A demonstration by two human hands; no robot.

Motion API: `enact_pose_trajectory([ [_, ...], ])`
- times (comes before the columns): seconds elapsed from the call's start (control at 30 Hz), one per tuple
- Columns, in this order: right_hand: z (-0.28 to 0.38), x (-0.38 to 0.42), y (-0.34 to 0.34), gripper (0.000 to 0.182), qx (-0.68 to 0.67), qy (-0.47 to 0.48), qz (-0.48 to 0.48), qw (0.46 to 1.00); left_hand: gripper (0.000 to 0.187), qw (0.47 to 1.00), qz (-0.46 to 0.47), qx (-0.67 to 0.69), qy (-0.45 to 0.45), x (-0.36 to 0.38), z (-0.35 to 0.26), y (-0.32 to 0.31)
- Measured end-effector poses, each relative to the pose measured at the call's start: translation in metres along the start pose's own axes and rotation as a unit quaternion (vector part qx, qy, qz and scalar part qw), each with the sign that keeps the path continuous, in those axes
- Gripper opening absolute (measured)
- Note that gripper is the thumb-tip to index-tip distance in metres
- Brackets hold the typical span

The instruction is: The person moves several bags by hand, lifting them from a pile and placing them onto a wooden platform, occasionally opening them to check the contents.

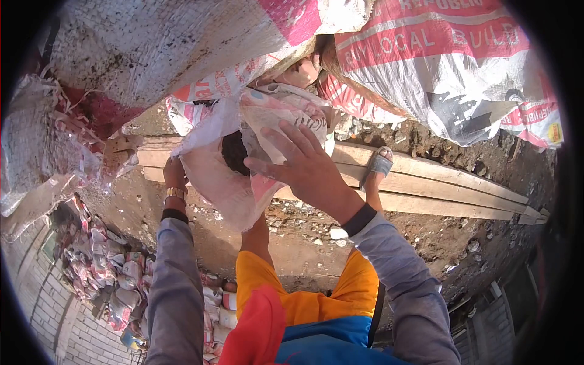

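Observation:
An upright woven sack (222, 182), pale with pink and dark print, stands before me with its mouth open and dark inside. My right hand (304, 167) is spread with fingers apart over the sack's right side, by the rim. At the sack's left edge is my left hand (176, 174), with a watch on the wrist; its fingers are mostly hidden, so its grip does not show.
Large printed sacks (438, 61) hang or lean at the top right, and a dirty white sack (152, 48) at the top left. Wooden planks (426, 185) cross the rubble-strewn ground. Piled sacks (125, 286) lie lower left beside a block wall (79, 337).

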State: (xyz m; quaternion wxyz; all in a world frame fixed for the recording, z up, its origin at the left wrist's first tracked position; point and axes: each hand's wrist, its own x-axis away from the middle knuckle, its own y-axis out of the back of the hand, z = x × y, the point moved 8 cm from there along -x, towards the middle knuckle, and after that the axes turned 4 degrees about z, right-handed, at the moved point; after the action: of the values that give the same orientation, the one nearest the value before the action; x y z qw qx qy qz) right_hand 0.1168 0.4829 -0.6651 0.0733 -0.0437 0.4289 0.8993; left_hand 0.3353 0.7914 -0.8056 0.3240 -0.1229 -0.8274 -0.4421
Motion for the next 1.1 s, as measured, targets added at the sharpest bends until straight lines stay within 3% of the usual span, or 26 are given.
enact_pose_trajectory([
  [0.03,0.02,-0.011,-0.005,0.038,-0.021,0.036,0.016,0.999,0.026,0.996,-0.007,0.059,0.068,0.01,-0.002,0.001],
  [0.07,0.026,-0.02,-0.013,0.038,-0.019,0.038,0.012,0.999,0.03,0.996,0.035,0.083,-0.016,-0.024,0.022,0.003],
  [0.1,0.037,-0.027,-0.033,0.028,0.01,0.084,0.06,0.995,0.03,0.996,0.033,0.086,-0.019,-0.035,0.036,0.0],
  [0.13,0.045,-0.029,-0.046,0.018,0.039,0.13,0.108,0.985,0.034,0.989,0.032,0.11,-0.089,-0.04,0.034,-0.001],
  [0.17,0.04,-0.034,-0.042,0.018,0.04,0.132,0.108,0.984,0.038,0.978,0.033,0.132,-0.157,-0.04,0.027,0.002],
  [0.2,0.026,-0.039,-0.047,0.014,0.078,0.102,0.181,0.975,0.038,0.978,0.031,0.135,-0.157,-0.025,0.011,0.002],
  [0.23,0.014,-0.037,-0.049,0.01,0.115,0.069,0.253,0.958,0.04,0.981,0.037,0.066,-0.177,-0.007,-0.008,-0.002],
  [0.3,0.003,-0.023,-0.032,0.011,0.077,0.033,0.29,0.953,0.041,0.979,0.044,0.002,-0.201,0.006,-0.028,-0.003],
  [0.33,0.004,-0.007,-0.017,0.01,0.077,0.016,0.295,0.952,0.039,0.955,0.064,-0.186,-0.223,0.01,-0.032,-0.01],
  [0.37,0.008,0.018,-0.01,0.01,0.072,-0.006,0.315,0.946,0.037,0.896,0.081,-0.366,-0.239,0.012,-0.034,-0.02],
  [0.47,0.023,0.106,-0.001,0.02,0.098,-0.028,0.375,0.921,0.025,0.851,0.055,-0.453,-0.259,0.031,-0.072,-0.016],
  [0.5,0.026,0.111,0.005,0.024,0.084,-0.04,0.367,0.925,0.022,0.83,0.045,-0.486,-0.268,0.038,-0.083,-0.015],
  [0.57,0.026,0.106,0.021,0.031,-0.048,-0.112,0.254,0.96,0.019,0.838,0.038,-0.482,-0.253,0.041,-0.078,-0.007],
  [0.6,0.027,0.105,0.031,0.031,-0.063,-0.124,0.167,0.976,0.019,0.888,0.004,-0.36,-0.286,0.041,-0.076,0.01],
  [0.63,0.029,0.114,0.024,0.031,-0.066,-0.132,0.166,0.975,0.018,0.92,-0.028,-0.233,-0.312,0.042,-0.07,0.027],
  [0.7,-0.001,0.163,0.025,0.068,-0.209,-0.325,-0.086,0.918,0.019,0.978,0.015,-0.062,-0.198,0.031,-0.001,0.045],
  [0.73,-0.014,0.196,0.012,0.091,-0.198,-0.396,-0.081,0.893,0.022,0.984,0.01,0.025,-0.175,0.026,0.034,0.057],
  [0.77,-0.027,0.23,-0.001,0.115,-0.19,-0.464,-0.075,0.862,0.032,0.935,0.061,0.316,-0.147,0.035,0.061,0.053],
  [0.8,-0.036,0.242,-0.018,0.116,-0.179,-0.492,-0.042,0.851,0.049,0.923,0.085,0.341,-0.16,0.087,0.033,0.038],
  [0.83,-0.045,0.253,-0.037,0.117,-0.17,-0.523,-0.007,0.835,0.057,0.913,0.188,0.361,-0.01,0.085,0.116,0.026],
  [0.87,-0.05,0.248,-0.059,0.116,-0.11,-0.476,0.053,0.871,0.065,0.873,0.283,0.372,0.137,0.088,0.198,0.014],
  [0.9,-0.066,0.235,-0.069,0.116,-0.109,-0.473,0.047,0.873,0.065,0.874,0.284,0.372,0.13,0.088,0.214,0.01],
  [1.0,-0.082,0.175,-0.098,0.114,-0.018,-0.34,0.106,0.934,0.056,0.959,0.271,0.074,-0.037,0.111,0.248,0.017],
  [1.1,-0.094,0.104,-0.093,0.1,-0.013,-0.256,0.127,0.958,0.054,0.973,0.218,0.057,0.053,0.13,0.255,0.03],
])
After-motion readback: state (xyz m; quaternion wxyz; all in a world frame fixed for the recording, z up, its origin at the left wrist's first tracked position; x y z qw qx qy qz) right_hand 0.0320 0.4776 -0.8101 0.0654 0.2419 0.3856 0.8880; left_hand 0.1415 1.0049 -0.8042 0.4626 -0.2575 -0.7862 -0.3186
